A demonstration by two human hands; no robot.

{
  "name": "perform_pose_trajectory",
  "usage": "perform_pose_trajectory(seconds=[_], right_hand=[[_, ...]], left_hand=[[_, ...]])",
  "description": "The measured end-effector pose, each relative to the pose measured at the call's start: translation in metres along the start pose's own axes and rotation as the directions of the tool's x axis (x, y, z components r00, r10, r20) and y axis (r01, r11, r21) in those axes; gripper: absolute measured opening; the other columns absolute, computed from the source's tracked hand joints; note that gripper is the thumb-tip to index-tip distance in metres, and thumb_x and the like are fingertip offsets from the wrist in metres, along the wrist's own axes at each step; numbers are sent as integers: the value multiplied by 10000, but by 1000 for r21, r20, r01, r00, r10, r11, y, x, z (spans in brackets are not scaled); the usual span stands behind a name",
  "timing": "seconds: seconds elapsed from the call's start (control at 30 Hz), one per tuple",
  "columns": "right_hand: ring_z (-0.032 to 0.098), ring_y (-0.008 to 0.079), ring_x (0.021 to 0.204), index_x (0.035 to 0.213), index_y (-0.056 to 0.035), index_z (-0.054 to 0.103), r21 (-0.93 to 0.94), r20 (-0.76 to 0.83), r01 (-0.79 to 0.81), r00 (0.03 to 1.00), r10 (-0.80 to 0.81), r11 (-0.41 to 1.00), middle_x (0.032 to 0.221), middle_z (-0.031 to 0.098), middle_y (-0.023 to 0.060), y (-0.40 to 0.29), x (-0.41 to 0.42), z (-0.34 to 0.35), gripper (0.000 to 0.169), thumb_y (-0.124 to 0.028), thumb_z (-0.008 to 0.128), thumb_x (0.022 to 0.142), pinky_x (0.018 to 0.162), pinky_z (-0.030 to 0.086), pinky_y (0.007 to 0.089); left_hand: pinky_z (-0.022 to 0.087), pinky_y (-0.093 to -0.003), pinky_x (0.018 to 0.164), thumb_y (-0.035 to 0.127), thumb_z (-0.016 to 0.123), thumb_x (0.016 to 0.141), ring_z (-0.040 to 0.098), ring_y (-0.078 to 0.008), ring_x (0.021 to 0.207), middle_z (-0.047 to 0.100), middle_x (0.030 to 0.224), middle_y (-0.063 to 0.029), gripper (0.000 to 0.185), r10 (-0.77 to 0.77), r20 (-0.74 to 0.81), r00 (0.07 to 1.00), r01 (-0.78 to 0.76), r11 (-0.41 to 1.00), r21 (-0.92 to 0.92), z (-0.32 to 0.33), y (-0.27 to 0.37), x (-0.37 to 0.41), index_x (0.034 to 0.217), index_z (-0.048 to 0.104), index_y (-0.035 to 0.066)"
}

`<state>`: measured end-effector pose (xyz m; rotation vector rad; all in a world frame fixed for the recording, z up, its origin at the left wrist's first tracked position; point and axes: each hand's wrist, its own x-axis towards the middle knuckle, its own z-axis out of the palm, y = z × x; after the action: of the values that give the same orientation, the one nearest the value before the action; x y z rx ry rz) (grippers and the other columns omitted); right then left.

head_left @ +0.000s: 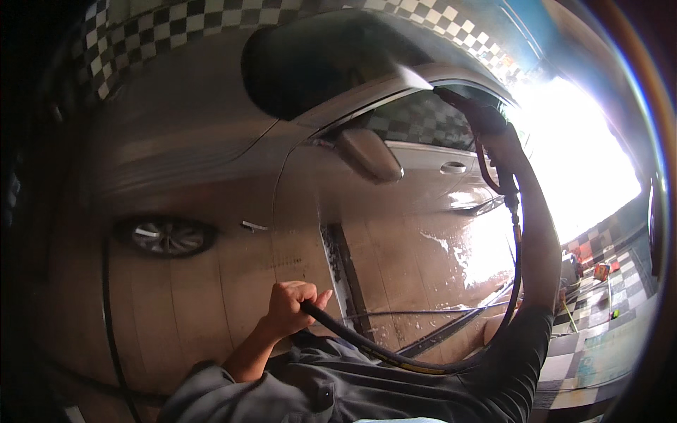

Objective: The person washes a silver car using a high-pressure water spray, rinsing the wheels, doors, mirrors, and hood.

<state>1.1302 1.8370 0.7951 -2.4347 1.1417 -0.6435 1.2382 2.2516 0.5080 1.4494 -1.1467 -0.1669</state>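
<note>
My right hand (497, 140) grips a pressure-washer spray gun (506, 182) beside the roof edge of a car (338, 195). From its nozzle a white fan of water spray (416, 79) reaches toward the windshield (333, 58). A black hose (391, 357) runs down from the gun's handle and curves across my front. My left hand (296, 306) is closed around that hose, low before my body. Between the hands and the car body stands the side mirror (370, 154). The front side window (423, 119) mirrors a checkered pattern.
The tiled floor (391, 264) is wet, with foam and dark drain strips (344, 269) across it. The front wheel (168, 237) is at left. A checkered wall (211, 18) stands behind the car. Bright light floods an opening (587, 158) at right, above several items (601, 272) on checkered tiles.
</note>
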Motion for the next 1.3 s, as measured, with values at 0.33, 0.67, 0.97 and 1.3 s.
perform_pose_trajectory(seconds=[0.33,0.67,0.97,1.3], right_hand=[[569,171,480,811,-12,660,169,-93,101,992,-86,980,617,594,63,24,195,-68,190,-152,733,704,429,459,310],[534,151,441,791,-32,655,290,-68,-33,996,55,956,567,550,41,39,289,-57,171,-176,734,742,415,432,288],[521,127,483,779,-46,661,214,-111,-158,977,185,964,635,568,30,0,302,-54,191,-212,754,771,438,438,279],[535,150,479,765,-30,656,31,-126,-221,967,223,975,635,579,53,-40,304,-69,204,-210,750,750,429,445,298]], left_hand=[[349,-329,453,264,873,701,456,-210,479,451,530,-62,423,-65,35,997,71,978,-196,43,-105,68,599,513,68],[287,-328,425,323,759,836,361,-164,416,388,459,-65,553,-161,23,987,163,985,-65,26,-160,126,509,417,37],[273,-374,435,194,760,812,375,-236,415,403,469,-100,526,-41,99,994,44,999,-29,-38,-188,215,502,375,15],[282,-382,432,191,740,812,399,-257,410,430,477,-136,468,-109,212,971,122,991,-48,-56,-221,245,500,446,6]])
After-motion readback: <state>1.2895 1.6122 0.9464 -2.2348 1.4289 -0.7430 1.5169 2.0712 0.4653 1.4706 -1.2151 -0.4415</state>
